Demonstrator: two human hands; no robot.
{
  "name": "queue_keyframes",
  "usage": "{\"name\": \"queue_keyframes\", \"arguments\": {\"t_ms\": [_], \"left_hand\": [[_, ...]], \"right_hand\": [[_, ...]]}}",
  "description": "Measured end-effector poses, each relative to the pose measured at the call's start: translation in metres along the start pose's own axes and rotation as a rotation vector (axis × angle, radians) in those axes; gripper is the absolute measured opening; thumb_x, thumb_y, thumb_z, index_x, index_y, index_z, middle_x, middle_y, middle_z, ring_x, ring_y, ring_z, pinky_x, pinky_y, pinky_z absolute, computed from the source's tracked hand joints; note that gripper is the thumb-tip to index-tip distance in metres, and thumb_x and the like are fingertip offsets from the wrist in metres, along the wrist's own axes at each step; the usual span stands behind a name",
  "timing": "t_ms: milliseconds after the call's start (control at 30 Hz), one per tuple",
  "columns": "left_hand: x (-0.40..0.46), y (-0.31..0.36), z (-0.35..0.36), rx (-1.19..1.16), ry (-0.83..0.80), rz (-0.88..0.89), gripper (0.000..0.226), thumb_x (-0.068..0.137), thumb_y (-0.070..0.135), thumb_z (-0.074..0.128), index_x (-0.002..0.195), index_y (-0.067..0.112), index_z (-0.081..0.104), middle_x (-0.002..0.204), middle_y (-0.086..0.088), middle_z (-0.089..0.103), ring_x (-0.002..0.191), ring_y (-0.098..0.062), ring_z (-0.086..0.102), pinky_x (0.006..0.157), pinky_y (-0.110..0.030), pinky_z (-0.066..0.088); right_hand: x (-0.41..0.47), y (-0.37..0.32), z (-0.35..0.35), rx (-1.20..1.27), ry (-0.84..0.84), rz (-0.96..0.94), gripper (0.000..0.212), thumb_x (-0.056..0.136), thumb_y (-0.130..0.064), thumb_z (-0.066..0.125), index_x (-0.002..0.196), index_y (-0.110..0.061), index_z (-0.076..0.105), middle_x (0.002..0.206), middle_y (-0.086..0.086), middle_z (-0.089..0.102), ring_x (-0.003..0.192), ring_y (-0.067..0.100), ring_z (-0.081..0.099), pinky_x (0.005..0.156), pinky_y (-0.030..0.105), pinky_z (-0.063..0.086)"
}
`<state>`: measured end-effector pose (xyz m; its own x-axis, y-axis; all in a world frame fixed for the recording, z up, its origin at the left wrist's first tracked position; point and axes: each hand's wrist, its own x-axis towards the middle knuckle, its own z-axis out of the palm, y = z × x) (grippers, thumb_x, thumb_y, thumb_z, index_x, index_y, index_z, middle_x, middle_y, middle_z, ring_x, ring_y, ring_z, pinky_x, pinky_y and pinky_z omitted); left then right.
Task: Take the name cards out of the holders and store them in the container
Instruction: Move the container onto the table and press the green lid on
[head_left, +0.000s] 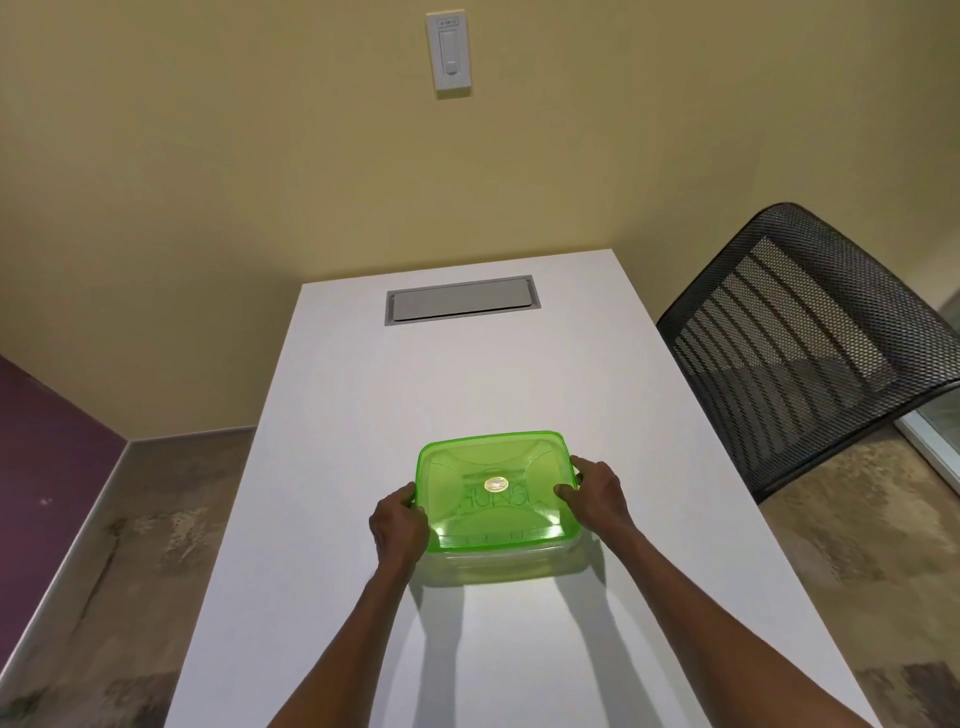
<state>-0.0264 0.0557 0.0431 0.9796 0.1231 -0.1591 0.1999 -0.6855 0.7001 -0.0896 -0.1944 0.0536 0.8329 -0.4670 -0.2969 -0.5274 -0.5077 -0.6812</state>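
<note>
A clear plastic container (498, 564) with a translucent green lid (493, 467) sits on the white table (467, 374), near its middle. The lid is on and carries a small round gold sticker. My left hand (397, 525) grips the container's left side at the lid's edge. My right hand (595, 493) grips the right side, thumb resting on top of the lid. No name cards or holders are in view, and I cannot tell what is inside the container.
A grey cable hatch (460, 300) is set into the table's far end. A black mesh office chair (810, 338) stands beside the table's right edge. A wall switch (450, 54) is mounted on the yellow wall behind.
</note>
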Motion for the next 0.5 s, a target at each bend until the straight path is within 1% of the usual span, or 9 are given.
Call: {"name": "queue_keyframes", "arguments": {"t_ms": [67, 133, 200, 233, 267, 333, 433, 500], "left_hand": [[0.0024, -0.0011, 0.0021, -0.013, 0.000, -0.013, 0.024, 0.073, -0.010, 0.048, 0.071, 0.011, 0.060, 0.065, -0.007, 0.046, 0.066, -0.024, 0.036, 0.061, -0.030, 0.032], [0.0035, -0.0019, 0.0045, -0.010, -0.004, -0.023, 0.022, 0.074, -0.009, 0.049, 0.071, 0.009, 0.061, 0.065, -0.007, 0.047, 0.066, -0.024, 0.037, 0.060, -0.030, 0.032], [0.0034, -0.0023, 0.0057, -0.011, -0.008, -0.021, 0.026, 0.075, -0.008, 0.050, 0.070, 0.017, 0.055, 0.068, -0.005, 0.048, 0.067, -0.023, 0.039, 0.062, -0.030, 0.033], [0.0033, -0.0025, 0.0058, -0.017, -0.008, -0.021, 0.029, 0.076, -0.007, 0.050, 0.072, 0.021, 0.056, 0.069, -0.004, 0.050, 0.068, -0.023, 0.041, 0.063, -0.030, 0.034], [0.0035, -0.0025, 0.0059, -0.025, -0.005, -0.025, 0.030, 0.076, -0.007, 0.050, 0.075, 0.021, 0.061, 0.070, -0.005, 0.053, 0.069, -0.024, 0.044, 0.063, -0.030, 0.035], [0.0031, -0.0030, 0.0063, -0.029, 0.005, -0.034, 0.026, 0.076, -0.007, 0.049, 0.080, 0.011, 0.068, 0.070, -0.007, 0.056, 0.069, -0.025, 0.046, 0.063, -0.031, 0.036], [0.0004, -0.0041, 0.0055, -0.025, 0.000, -0.031, 0.020, 0.076, -0.007, 0.050, 0.080, 0.005, 0.066, 0.067, -0.012, 0.053, 0.067, -0.023, 0.040, 0.061, -0.031, 0.032], [-0.0013, -0.0043, 0.0041, -0.019, -0.004, -0.026, 0.016, 0.076, -0.007, 0.050, 0.075, 0.004, 0.062, 0.064, -0.012, 0.048, 0.066, -0.024, 0.035, 0.058, -0.031, 0.029]], "right_hand": [[0.0021, 0.0006, 0.0005, -0.005, -0.009, 0.011, 0.050, 0.082, -0.022, 0.070, 0.129, -0.014, 0.057, 0.112, 0.020, 0.059, 0.106, 0.034, 0.057, 0.090, 0.036, 0.047], [0.0035, 0.0022, 0.0019, -0.012, -0.025, 0.021, 0.051, 0.083, -0.023, 0.069, 0.132, -0.013, 0.056, 0.116, 0.021, 0.058, 0.109, 0.034, 0.056, 0.093, 0.037, 0.047], [0.0035, 0.0039, 0.0037, -0.011, -0.029, 0.029, 0.052, 0.084, -0.023, 0.068, 0.133, -0.012, 0.055, 0.118, 0.022, 0.057, 0.111, 0.034, 0.056, 0.094, 0.037, 0.046], [0.0032, 0.0046, 0.0043, -0.010, -0.029, 0.033, 0.052, 0.085, -0.024, 0.068, 0.134, -0.012, 0.054, 0.118, 0.022, 0.057, 0.111, 0.034, 0.055, 0.094, 0.037, 0.046], [0.0035, 0.0055, 0.0051, -0.013, -0.030, 0.036, 0.052, 0.085, -0.024, 0.068, 0.134, -0.012, 0.054, 0.118, 0.022, 0.056, 0.111, 0.034, 0.055, 0.095, 0.037, 0.046], [0.0031, 0.0065, 0.0059, -0.020, -0.035, 0.041, 0.053, 0.086, -0.024, 0.068, 0.135, -0.012, 0.053, 0.120, 0.023, 0.054, 0.112, 0.034, 0.054, 0.095, 0.037, 0.046], [0.0001, 0.0069, 0.0057, -0.020, -0.038, 0.050, 0.055, 0.085, -0.023, 0.069, 0.135, -0.010, 0.052, 0.120, 0.022, 0.055, 0.112, 0.034, 0.055, 0.093, 0.036, 0.046], [-0.0027, 0.0068, 0.0056, -0.023, -0.039, 0.062, 0.053, 0.084, -0.023, 0.069, 0.133, -0.010, 0.054, 0.118, 0.021, 0.055, 0.110, 0.034, 0.056, 0.091, 0.036, 0.047]]}}
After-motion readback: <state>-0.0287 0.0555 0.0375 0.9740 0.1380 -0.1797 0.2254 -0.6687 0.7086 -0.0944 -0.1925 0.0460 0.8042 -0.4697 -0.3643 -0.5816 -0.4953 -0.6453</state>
